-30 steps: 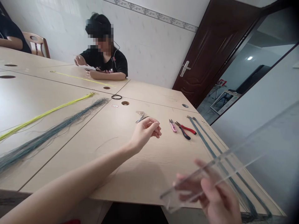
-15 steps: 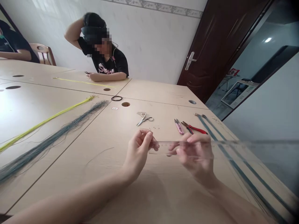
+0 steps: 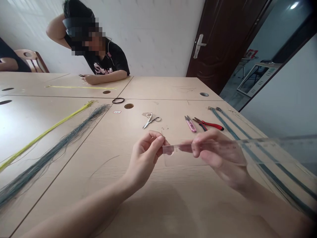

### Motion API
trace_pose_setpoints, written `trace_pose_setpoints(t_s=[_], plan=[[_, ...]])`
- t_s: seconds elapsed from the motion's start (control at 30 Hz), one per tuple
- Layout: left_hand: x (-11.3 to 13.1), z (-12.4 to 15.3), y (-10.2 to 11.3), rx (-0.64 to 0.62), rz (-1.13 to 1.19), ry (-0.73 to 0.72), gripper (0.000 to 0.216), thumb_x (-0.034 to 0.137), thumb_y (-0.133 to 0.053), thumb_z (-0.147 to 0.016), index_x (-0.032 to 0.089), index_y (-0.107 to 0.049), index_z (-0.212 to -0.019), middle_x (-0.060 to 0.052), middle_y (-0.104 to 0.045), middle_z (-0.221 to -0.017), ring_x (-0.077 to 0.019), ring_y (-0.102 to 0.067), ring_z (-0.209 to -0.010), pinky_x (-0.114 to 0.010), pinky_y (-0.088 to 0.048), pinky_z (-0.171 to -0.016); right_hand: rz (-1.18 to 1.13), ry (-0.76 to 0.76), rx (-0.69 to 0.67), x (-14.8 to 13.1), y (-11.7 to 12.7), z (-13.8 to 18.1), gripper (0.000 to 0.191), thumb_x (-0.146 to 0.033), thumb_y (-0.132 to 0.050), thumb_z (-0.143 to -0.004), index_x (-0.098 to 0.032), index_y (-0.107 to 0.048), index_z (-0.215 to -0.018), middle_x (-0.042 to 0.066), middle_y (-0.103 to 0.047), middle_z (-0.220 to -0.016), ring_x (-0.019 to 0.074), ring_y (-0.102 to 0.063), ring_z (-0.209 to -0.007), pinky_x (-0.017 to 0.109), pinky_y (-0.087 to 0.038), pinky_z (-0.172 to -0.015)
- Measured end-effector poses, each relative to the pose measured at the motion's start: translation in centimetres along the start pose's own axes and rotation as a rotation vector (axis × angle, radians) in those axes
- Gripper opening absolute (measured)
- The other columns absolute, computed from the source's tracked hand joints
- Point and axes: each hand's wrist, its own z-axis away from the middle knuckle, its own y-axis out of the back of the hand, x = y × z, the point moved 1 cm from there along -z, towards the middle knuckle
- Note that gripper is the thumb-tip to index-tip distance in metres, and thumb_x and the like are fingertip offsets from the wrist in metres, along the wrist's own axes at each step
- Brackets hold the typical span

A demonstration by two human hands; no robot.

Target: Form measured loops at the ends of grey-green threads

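My right hand grips a long clear plastic ruler near its left end, holding it level above the wooden table. The ruler stretches away to the right edge of view. My left hand is pinched at the ruler's left tip, thumb and fingers together; whether a thin cord is in them I cannot make out. Both hands hover over the table's middle.
Behind the hands lie small scissors, pink snips and red-handled pliers. Grey-blue cord bundles and yellow cords run across the left; more grey-blue cords lie right. A black ring sits by a table hole. A person sits opposite.
My right hand brought the ruler up from the table's near right corner to the middle. My left hand drew back and pinched at its tip. The person opposite raised an arm to the head.
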Motion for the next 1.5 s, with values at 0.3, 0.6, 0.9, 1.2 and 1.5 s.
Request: trace_pose_setpoints(t_s=[0.3,0.6,0.9,1.2,1.5], plan=[[0.4,1.2,-0.5,-0.284,-0.008,0.023,0.012,0.023,-0.053,-0.089,0.017,-0.055,-0.079,-0.001,-0.067,-0.075,-0.0119,-0.062,-0.074,-0.024,-0.049,-0.071,-0.345,-0.089,-0.199,-0.5,0.0,-0.3,0.015,-0.031,-0.04,-0.094,-0.031,-0.054,-0.1,-0.001,-0.071,-0.092,0.0241,-0.058,-0.108,0.051,-0.046,-0.088],[0.3,1.4,-0.3,-0.299,-0.017,-0.008,0.013,0.022,-0.048,-0.092,0.017,-0.051,-0.08,0.001,-0.067,-0.071,-0.0119,-0.063,-0.072,-0.026,-0.05,-0.072,-0.319,-0.106,-0.151,-1.8,-0.8,0.2,0.018,-0.013,-0.055,-0.085,-0.028,-0.045,-0.085,-0.003,-0.068,-0.086,0.022,-0.062,-0.1,0.049,-0.047,-0.085],[0.4,1.8,-0.4,-0.318,-0.018,-0.044,0.011,0.022,-0.047,-0.092,0.018,-0.051,-0.082,0.0,-0.067,-0.072,-0.0117,-0.065,-0.071,-0.023,-0.049,-0.068,-0.359,-0.156,-0.193,-1.4,-0.5,0.7,0.013,-0.018,-0.052,-0.083,-0.029,-0.05,-0.09,-0.001,-0.065,-0.083,0.0298,-0.052,-0.114,0.053,-0.047,-0.083],[0.7,1.9,-0.7,-0.315,-0.059,-0.084,0.011,0.021,-0.047,-0.091,0.019,-0.05,-0.081,0.001,-0.064,-0.068,-0.0131,-0.066,-0.068,-0.024,-0.051,-0.064,-0.281,-0.147,-0.224,-1.4,-0.3,0.6,0.013,-0.022,-0.051,-0.083,-0.031,-0.049,-0.092,0.0,-0.063,-0.084,0.0264,-0.061,-0.098,0.049,-0.049,-0.078],[0.9,2.0,-0.8,-0.322,-0.106,-0.13,0.012,0.018,-0.046,-0.091,0.018,-0.05,-0.081,0.001,-0.064,-0.068,-0.0122,-0.065,-0.065,-0.023,-0.051,-0.062,-0.264,-0.147,-0.22,-1.4,-0.3,0.7,0.011,-0.023,-0.051,-0.084,-0.031,-0.049,-0.092,0.0,-0.063,-0.082,0.0266,-0.061,-0.099,0.046,-0.05,-0.075]])
